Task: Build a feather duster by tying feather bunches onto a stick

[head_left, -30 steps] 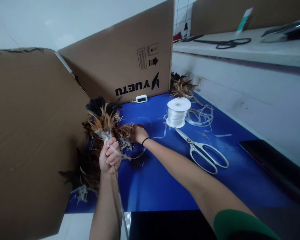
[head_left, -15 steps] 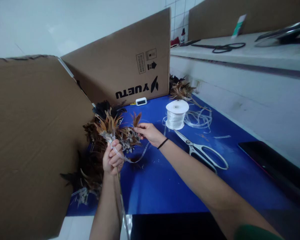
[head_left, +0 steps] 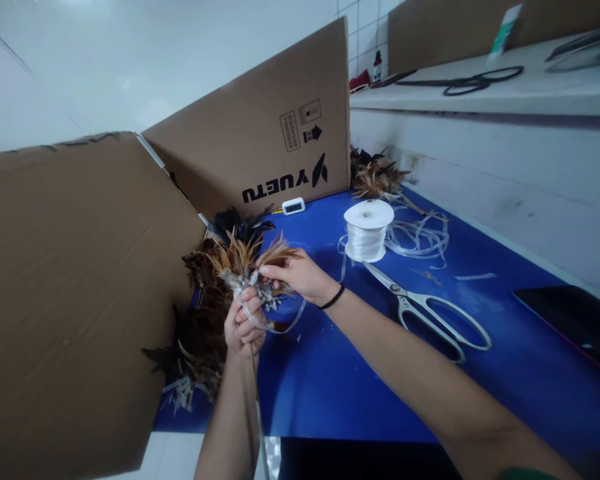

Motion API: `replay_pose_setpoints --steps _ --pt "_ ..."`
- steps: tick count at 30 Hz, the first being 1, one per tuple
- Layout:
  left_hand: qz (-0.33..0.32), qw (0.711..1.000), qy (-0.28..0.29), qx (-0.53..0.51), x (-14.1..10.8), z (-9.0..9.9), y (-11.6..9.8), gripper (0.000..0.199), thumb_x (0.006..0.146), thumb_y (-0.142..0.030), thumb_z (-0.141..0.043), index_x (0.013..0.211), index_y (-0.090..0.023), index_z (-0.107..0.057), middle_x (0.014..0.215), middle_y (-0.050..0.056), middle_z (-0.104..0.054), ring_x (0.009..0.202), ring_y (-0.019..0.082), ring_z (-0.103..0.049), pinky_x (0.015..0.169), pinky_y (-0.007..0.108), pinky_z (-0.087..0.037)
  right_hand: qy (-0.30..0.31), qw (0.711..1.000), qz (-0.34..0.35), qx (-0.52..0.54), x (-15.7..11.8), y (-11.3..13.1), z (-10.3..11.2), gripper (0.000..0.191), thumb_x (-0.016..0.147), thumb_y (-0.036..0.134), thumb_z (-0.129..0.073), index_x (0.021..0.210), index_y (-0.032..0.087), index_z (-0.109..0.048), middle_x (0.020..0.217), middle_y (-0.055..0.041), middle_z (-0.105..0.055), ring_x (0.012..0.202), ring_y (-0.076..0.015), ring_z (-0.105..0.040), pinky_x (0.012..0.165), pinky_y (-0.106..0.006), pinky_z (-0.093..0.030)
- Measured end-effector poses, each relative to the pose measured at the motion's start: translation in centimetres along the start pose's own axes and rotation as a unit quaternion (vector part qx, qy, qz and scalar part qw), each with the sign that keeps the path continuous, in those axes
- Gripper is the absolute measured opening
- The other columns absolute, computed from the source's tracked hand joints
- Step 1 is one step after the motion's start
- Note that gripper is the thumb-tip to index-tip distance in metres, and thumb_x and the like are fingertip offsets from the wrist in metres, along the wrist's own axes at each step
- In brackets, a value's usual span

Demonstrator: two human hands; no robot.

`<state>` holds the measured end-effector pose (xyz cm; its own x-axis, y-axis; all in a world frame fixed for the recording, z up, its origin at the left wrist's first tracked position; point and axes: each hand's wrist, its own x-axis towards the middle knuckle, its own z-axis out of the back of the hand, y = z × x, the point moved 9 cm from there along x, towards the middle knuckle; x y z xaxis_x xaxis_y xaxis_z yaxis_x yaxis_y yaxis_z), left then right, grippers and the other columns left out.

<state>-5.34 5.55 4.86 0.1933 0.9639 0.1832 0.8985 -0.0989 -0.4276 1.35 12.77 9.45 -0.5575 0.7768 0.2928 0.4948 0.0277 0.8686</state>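
Observation:
My left hand is wrapped round the top of a thin stick. Brown and tan feathers fan out above that fist, making a partly feathered duster. A clear plastic ribbon loops from the left hand out to the right. With fingertips pinched, my right hand holds a small tuft of brown feathers against the bundle's right side. The quill ends there are partly hidden by the fingers. Loose dark feathers lie in a pile behind and left of my left hand.
Metal scissors lie open on the blue table, near a white ribbon spool and tangled ribbon. Cardboard panels stand left and behind. A small white device, another feather bundle and a black flat object are around.
My right hand has brought the feather tuft left from above the pile to the bundle over my left hand. The whole view has shifted slightly; the left hand keeps its hold.

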Motion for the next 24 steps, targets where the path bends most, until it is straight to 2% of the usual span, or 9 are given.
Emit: replay_pose_setpoints --steps 9,18,24 --pt "0.027 0.999 -0.011 0.025 0.1 -0.1 0.8 0.02 0.086 -0.023 -0.052 0.075 -0.02 -0.035 0.047 -0.015 -0.03 0.023 -0.004 0.003 0.02 0.003 -0.011 -0.005 0.999 0.015 -0.047 0.1 1.1 0.4 0.01 0.068 0.02 -0.068 0.076 0.014 -0.063 0.061 0.0041 -0.057 0.046 -0.0053 -0.043 0.046 -0.021 -0.039" --pt "0.044 0.998 -0.014 0.046 -0.1 0.7 1.5 0.023 0.083 -0.024 -0.056 0.075 -0.02 -0.034 0.048 -0.015 -0.029 0.023 -0.005 0.008 0.019 0.003 -0.009 0.048 0.998 -0.035 0.006 0.3 -0.5 0.3 0.015 0.066 0.023 -0.071 0.074 0.014 -0.063 0.061 0.0019 -0.058 0.054 -0.0085 -0.05 0.049 -0.022 -0.041" --pt "0.052 0.998 0.0 0.043 -0.2 0.5 1.8 0.022 0.086 -0.027 -0.051 0.075 -0.02 -0.034 0.048 -0.015 -0.029 0.023 -0.005 0.007 0.019 0.003 -0.01 0.062 0.997 -0.037 0.01 0.3 -0.5 0.4 0.016 0.067 0.024 -0.071 0.075 0.013 -0.063 0.063 0.0011 -0.059 0.055 -0.0085 -0.05 0.049 -0.022 -0.04"
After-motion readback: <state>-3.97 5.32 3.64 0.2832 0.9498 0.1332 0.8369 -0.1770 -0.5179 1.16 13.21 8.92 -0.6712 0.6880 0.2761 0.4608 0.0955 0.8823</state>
